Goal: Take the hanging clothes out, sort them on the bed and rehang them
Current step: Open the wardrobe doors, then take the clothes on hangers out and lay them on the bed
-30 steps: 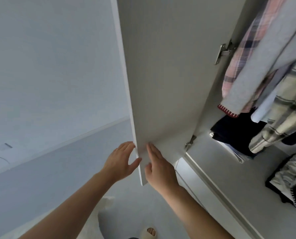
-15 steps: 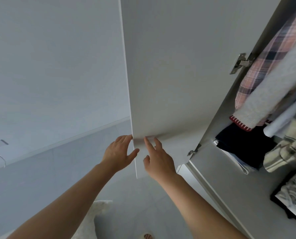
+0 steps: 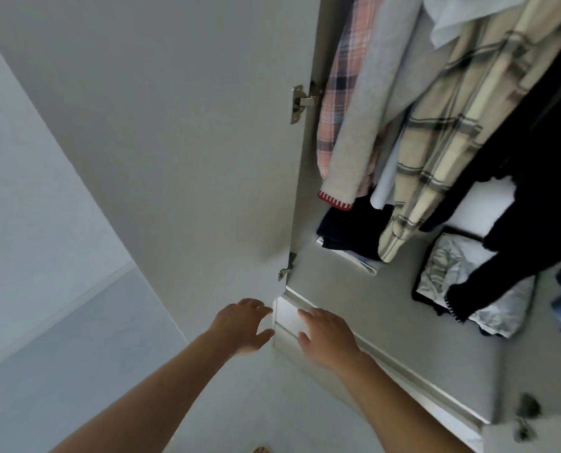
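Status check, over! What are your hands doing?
Both hands open, left, right, empty at door bottom. Clothes hanging inside. Door open, nothing blocking.

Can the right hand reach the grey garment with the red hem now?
Probably yes: the wardrobe door stands open, and nothing lies between the right hand and the grey garment hanging above it.

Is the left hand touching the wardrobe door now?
Cannot tell. In the head view the left hand is open, with its fingertips at the bottom edge of the wardrobe door, but motion blur hides any contact or gap.
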